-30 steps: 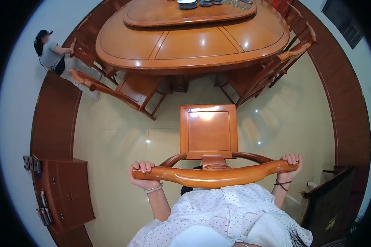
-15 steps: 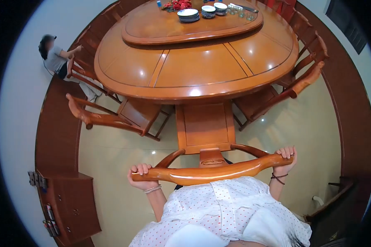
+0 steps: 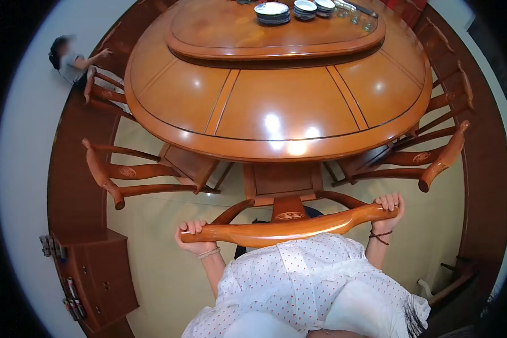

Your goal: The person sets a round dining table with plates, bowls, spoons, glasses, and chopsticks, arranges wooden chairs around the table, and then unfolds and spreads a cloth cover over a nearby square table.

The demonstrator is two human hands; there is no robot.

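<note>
My left hand (image 3: 195, 236) is wrapped round the left end of the top rail of a wooden chair (image 3: 287, 230). At the rail's other end, my right hand (image 3: 390, 213) grips it with the fingers curled over the front. The chair's back faces me, close to my body. Its seat (image 3: 281, 183) points forward, the front part passing under the edge of a large round wooden table (image 3: 276, 118). A carved emblem marks the back slat. The chair's legs are mostly hidden.
More chairs stand left (image 3: 146, 172) and right (image 3: 405, 160) of mine. On the raised turntable (image 3: 265, 45) are stacked plates (image 3: 272, 13), bowls (image 3: 305, 9) and glasses (image 3: 355, 19). A person (image 3: 73, 63) is at far left; a cabinet (image 3: 101, 276) stands lower left.
The chair and both my hands have moved forward toward the table, which looks nearer; more of the seat is under its edge. My grip is the same. The person's arm has shifted slightly.
</note>
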